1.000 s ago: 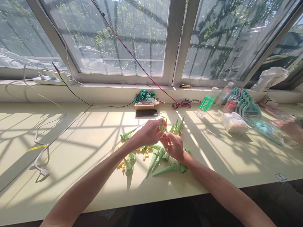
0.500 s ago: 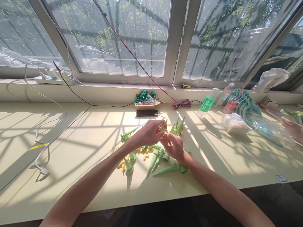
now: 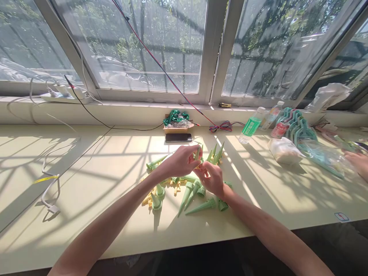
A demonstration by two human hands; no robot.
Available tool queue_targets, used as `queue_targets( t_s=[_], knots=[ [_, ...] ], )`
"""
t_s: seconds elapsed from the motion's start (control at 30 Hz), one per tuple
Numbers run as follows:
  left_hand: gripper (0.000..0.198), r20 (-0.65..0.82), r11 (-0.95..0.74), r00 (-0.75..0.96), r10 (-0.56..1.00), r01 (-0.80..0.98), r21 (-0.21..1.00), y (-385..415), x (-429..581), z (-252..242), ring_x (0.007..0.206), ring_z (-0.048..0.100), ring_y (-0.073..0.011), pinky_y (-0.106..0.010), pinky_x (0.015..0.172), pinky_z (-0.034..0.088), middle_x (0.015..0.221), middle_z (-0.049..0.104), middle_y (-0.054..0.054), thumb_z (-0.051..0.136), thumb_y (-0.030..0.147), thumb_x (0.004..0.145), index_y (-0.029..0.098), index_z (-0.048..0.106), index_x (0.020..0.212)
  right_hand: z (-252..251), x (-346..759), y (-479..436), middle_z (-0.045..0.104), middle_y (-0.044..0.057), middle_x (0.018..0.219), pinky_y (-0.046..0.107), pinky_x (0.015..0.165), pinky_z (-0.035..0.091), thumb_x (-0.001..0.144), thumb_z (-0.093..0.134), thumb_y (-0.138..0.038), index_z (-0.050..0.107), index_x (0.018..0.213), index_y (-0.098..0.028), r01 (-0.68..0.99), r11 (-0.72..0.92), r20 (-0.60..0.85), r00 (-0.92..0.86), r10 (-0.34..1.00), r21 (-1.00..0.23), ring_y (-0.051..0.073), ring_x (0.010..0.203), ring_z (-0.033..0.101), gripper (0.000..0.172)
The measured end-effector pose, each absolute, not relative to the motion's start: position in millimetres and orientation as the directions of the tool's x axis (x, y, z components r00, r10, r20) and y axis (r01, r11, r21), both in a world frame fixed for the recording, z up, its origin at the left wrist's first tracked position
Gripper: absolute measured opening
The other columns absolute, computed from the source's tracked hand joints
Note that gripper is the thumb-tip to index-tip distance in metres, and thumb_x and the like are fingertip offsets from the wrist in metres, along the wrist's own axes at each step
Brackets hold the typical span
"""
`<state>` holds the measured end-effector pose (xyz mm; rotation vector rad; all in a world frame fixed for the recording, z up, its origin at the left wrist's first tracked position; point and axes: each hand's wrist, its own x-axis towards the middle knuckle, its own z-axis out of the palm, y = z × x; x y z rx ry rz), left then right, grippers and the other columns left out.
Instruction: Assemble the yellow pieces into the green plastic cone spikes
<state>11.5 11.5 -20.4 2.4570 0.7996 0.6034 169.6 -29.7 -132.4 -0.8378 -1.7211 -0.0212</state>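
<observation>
For doing this step well, we think that the green spike [image 3: 197, 153] should be held firmly and with its point away from the fingers, while the other hand works at its lower end with small, gentle movements. It would be better to line up the parts straight before we press, because a crooked push may make them slip.

Our left hand [image 3: 184, 161] is closed around the green spike, which is raised above the tabletop [image 3: 258, 172] and points upward. Our right hand [image 3: 211, 178] is just beside, with its fingers curled close to the lower end of this spike. We cannot tell whether they are gripping a part, since the fingertips hide it. Under and around both hands lie other green spikes [image 3: 185, 197] and small yellow pieces [image 3: 176, 188].
</observation>
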Motion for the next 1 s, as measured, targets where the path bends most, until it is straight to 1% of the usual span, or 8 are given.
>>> queue_targets(
  t_s=[0.07, 0.17, 0.3, 0.43, 0.67, 0.8, 1.0],
  knots=[
    [0.011, 0.262, -0.719, 0.739, 0.621, 0.403, 0.567, 12.1, 11.0, -20.0, 0.061, 0.055, -0.0117, -0.024, 0.058, 0.041, 0.073, 0.06, 0.0, 0.053, 0.027, 0.088, 0.018, 0.057, 0.091, -132.5, 169.9, -29.9, 0.054, -0.005, 0.06, 0.019, 0.046, 0.036, 0.09, 0.064, -0.026, 0.046, 0.074, -0.02, 0.545, 0.74, 0.853, -0.08, 0.515, -0.395, 0.006, 0.048, 0.045, 0.025],
    [0.021, 0.279, -0.725, 0.735, 0.618, 0.396, 0.564, 12.2, 10.6, -19.9, 0.061, 0.054, -0.0118, -0.024, 0.058, 0.04, 0.073, 0.06, -0.001, 0.044, 0.033, 0.094, 0.018, 0.058, 0.089, -133.4, 170.0, -29.6, 0.052, -0.005, 0.059, 0.019, 0.046, 0.037, 0.09, 0.064, -0.028, 0.046, 0.073, -0.02, 0.563, 0.725, 0.849, -0.076, 0.523, -0.396, 0.006, 0.047, 0.044, 0.026],
    [0.028, 0.276, -0.715, 0.727, 0.628, 0.401, 0.572, 11.5, 10.8, -19.6, 0.06, 0.051, -0.0119, -0.024, 0.055, 0.038, 0.07, 0.059, -0.002, 0.039, 0.035, 0.098, 0.017, 0.058, 0.087, -133.5, 169.2, -28.9, 0.051, -0.006, 0.058, 0.019, 0.043, 0.035, 0.089, 0.065, -0.028, 0.044, 0.071, -0.02, 0.563, 0.736, 0.864, -0.074, 0.499, -0.376, 0.006, 0.046, 0.043, 0.029],
    [0.029, 0.272, -0.708, 0.725, 0.633, 0.399, 0.583, 11.3, 11.3, -19.0, 0.059, 0.052, -0.0122, -0.024, 0.054, 0.037, 0.071, 0.06, -0.002, 0.038, 0.036, 0.098, 0.017, 0.058, 0.088, -133.1, 168.8, -28.9, 0.051, -0.006, 0.056, 0.02, 0.042, 0.036, 0.089, 0.065, -0.027, 0.045, 0.072, -0.021, 0.565, 0.736, 0.866, -0.074, 0.495, -0.372, 0.006, 0.045, 0.044, 0.027],
    [0.029, 0.238, -0.681, 0.714, 0.658, 0.429, 0.594, 12.2, 11.1, -20.3, 0.058, 0.051, -0.0121, -0.024, 0.055, 0.038, 0.068, 0.058, -0.001, 0.037, 0.035, 0.098, 0.017, 0.058, 0.089, -133.2, 170.0, -29.6, 0.052, -0.006, 0.058, 0.019, 0.042, 0.036, 0.089, 0.065, -0.025, 0.047, 0.075, -0.021, 0.516, 0.762, 0.856, -0.099, 0.507, -0.391, 0.007, 0.046, 0.046, 0.023],
    [0.028, 0.207, -0.652, 0.706, 0.678, 0.446, 0.613, 13.7, 10.8, -21.1, 0.054, 0.049, -0.0112, -0.024, 0.051, 0.036, 0.065, 0.056, -0.001, 0.038, 0.035, 0.097, 0.016, 0.059, 0.09, -131.9, 170.2, -30.2, 0.052, -0.006, 0.058, 0.019, 0.043, 0.034, 0.09, 0.065, -0.027, 0.048, 0.075, -0.02, 0.518, 0.767, 0.86, -0.11, 0.499, -0.378, 0.006, 0.047, 0.046, 0.024],
    [0.027, 0.192, -0.623, 0.696, 0.692, 0.441, 0.646, 14.5, 11.3, -20.7, 0.05, 0.046, -0.0103, -0.023, 0.048, 0.034, 0.063, 0.054, 0.0, 0.039, 0.034, 0.096, 0.017, 0.058, 0.089, -131.5, 170.8, -30.1, 0.05, -0.006, 0.056, 0.019, 0.046, 0.034, 0.09, 0.064, -0.031, 0.048, 0.072, -0.019, 0.537, 0.755, 0.861, -0.098, 0.499, -0.376, 0.006, 0.046, 0.041, 0.026]
  ],
)
